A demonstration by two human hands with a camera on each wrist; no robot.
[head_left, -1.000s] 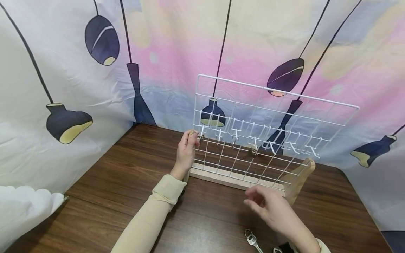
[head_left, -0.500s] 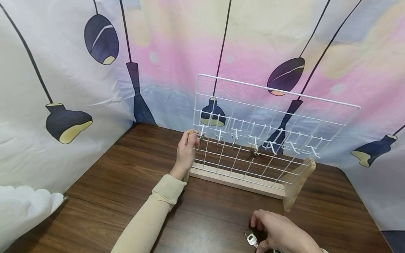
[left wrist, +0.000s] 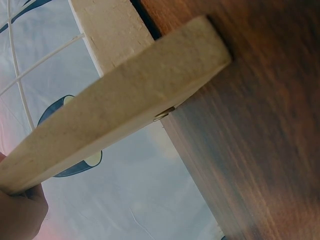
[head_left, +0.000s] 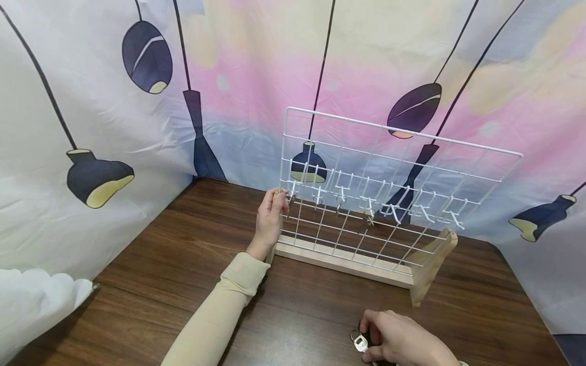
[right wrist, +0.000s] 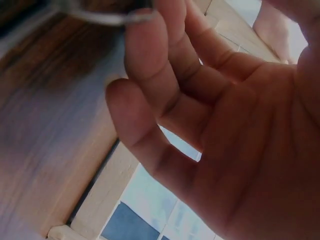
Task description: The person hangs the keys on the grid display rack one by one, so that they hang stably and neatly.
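Currently, right hand (head_left: 398,336) pinches a silver key (head_left: 360,343) between thumb and fingers, low over the dark table (head_left: 293,310), before the wire rack (head_left: 343,258); left hand (head_left: 268,218), fingers curled, grips its left upright (left wrist: 115,100).

1. Head: from above, forward and down across table (head_left: 160,264) and rack (head_left: 345,260).
2. Left wrist: tilted, close on the end post (left wrist: 115,100).
3. Right wrist: tilted, right hand (right wrist: 235,135) very near.
4. All share rack and table.
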